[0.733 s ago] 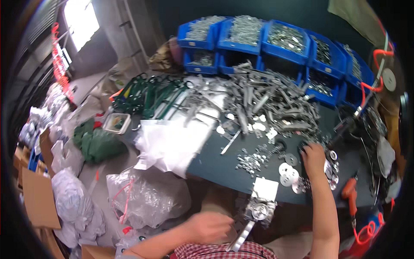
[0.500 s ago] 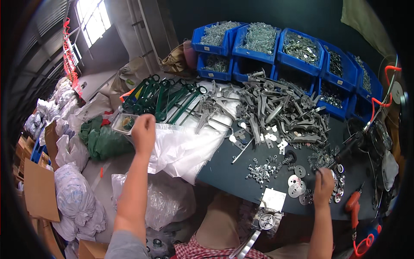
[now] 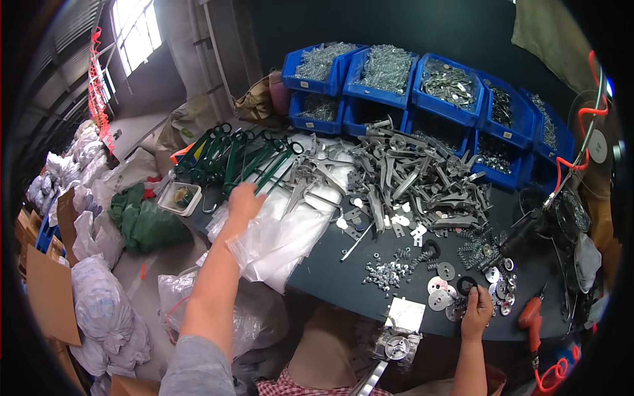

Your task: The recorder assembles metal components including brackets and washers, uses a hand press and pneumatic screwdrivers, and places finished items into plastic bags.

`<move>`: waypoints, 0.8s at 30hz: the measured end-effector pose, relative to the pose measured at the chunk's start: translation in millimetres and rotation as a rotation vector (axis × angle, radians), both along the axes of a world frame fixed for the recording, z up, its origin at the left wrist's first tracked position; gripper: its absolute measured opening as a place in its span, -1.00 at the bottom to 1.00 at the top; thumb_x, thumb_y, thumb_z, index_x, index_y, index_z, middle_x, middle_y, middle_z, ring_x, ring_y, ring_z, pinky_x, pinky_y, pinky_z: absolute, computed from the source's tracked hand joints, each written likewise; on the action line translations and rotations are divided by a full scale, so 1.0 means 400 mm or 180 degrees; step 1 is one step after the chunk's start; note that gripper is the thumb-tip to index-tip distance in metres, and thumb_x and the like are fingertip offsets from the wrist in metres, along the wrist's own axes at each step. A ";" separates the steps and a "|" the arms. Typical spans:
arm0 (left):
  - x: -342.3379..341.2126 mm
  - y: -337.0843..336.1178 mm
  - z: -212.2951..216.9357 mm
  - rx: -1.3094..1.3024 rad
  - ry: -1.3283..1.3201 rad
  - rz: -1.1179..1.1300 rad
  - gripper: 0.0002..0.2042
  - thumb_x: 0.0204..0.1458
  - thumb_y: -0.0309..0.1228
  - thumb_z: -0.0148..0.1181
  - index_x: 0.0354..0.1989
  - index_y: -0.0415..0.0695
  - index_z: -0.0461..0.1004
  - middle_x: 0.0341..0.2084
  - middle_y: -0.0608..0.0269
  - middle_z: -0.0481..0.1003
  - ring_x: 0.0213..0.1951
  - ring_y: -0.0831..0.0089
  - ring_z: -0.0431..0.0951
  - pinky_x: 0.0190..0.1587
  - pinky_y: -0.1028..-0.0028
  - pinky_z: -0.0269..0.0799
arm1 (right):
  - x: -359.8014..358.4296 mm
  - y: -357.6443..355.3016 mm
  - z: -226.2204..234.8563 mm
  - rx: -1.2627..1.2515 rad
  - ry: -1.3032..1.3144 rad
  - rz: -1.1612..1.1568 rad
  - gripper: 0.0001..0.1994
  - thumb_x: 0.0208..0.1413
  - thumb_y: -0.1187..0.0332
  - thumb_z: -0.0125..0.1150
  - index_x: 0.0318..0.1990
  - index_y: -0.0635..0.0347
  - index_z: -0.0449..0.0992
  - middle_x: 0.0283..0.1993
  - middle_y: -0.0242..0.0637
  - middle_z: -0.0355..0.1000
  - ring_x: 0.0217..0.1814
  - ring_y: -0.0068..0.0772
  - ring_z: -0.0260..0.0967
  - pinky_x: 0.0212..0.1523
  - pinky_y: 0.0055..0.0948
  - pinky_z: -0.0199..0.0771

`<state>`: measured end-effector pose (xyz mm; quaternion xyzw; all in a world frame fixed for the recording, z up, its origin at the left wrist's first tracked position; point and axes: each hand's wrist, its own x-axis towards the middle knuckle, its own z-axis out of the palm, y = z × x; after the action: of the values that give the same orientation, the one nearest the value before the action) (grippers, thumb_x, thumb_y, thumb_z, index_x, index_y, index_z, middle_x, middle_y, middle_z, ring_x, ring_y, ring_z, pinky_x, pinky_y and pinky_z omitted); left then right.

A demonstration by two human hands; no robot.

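My left hand [image 3: 243,201] is stretched out over the left part of the dark table [image 3: 343,284], fingers resting on a pile of clear plastic bags [image 3: 277,237], close to a bunch of green-handled tools [image 3: 238,162]. My right hand [image 3: 477,310] lies near the table's front edge, fingers curled among flat round metal discs [image 3: 439,290] and black rings; whether it holds one I cannot tell. A heap of grey metal parts [image 3: 409,178] fills the middle of the table.
Blue bins [image 3: 396,79] of metal hardware line the back. Small nuts [image 3: 386,274] and springs lie loose at the front. An orange-handled tool [image 3: 530,317] and cables sit at the right. Stuffed plastic sacks [image 3: 105,310], cardboard and green cloth [image 3: 145,221] are on the floor at left.
My left arm rose from my lap and reached forward to the plastic bags, then moved right toward the green-handled tools. My right hand stayed by the discs.
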<state>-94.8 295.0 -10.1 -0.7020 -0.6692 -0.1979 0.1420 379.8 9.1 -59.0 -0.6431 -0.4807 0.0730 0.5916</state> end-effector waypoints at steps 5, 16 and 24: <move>0.065 0.009 -0.027 -0.0409 0.1043 0.0398 -0.78 -0.14 -0.19 0.13 -0.40 -0.03 0.53 -0.43 0.25 0.52 -0.30 0.24 0.48 -0.16 0.14 0.21 | 0.006 -0.001 -0.014 0.0085 0.0101 -0.0030 -0.84 0.08 0.43 0.04 -0.33 0.40 0.43 -0.46 -0.31 0.33 -0.42 -0.51 0.24 -0.39 -0.55 0.23; 0.124 -0.347 0.156 -0.1018 -0.5699 -0.1715 -0.87 -0.02 -0.40 -0.02 -0.30 -0.11 0.29 -0.44 0.31 0.35 -0.39 0.45 0.40 -0.27 0.33 0.42 | 0.008 -0.049 -0.005 0.0164 0.0425 0.0060 -0.82 0.03 0.50 0.10 -0.20 0.37 0.46 -0.31 -0.32 0.38 -0.28 -0.54 0.30 -0.25 -0.59 0.30; 0.222 -0.750 -0.069 -0.4493 -0.6988 -0.2338 -0.55 -0.03 -0.36 0.05 0.00 -0.40 0.22 -0.30 -0.11 0.43 -0.22 0.03 0.46 -0.18 0.07 0.41 | -0.161 -0.169 0.099 -0.0694 0.1740 0.1180 -0.81 -0.05 0.53 0.19 -0.23 0.36 0.49 -0.30 -0.35 0.42 -0.29 -0.62 0.33 -0.27 -0.66 0.34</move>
<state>-5.8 -4.9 -37.7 -0.2427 -0.1700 -0.2948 -0.9084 315.5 -58.5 -19.6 -0.5610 -0.4025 0.3996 0.6030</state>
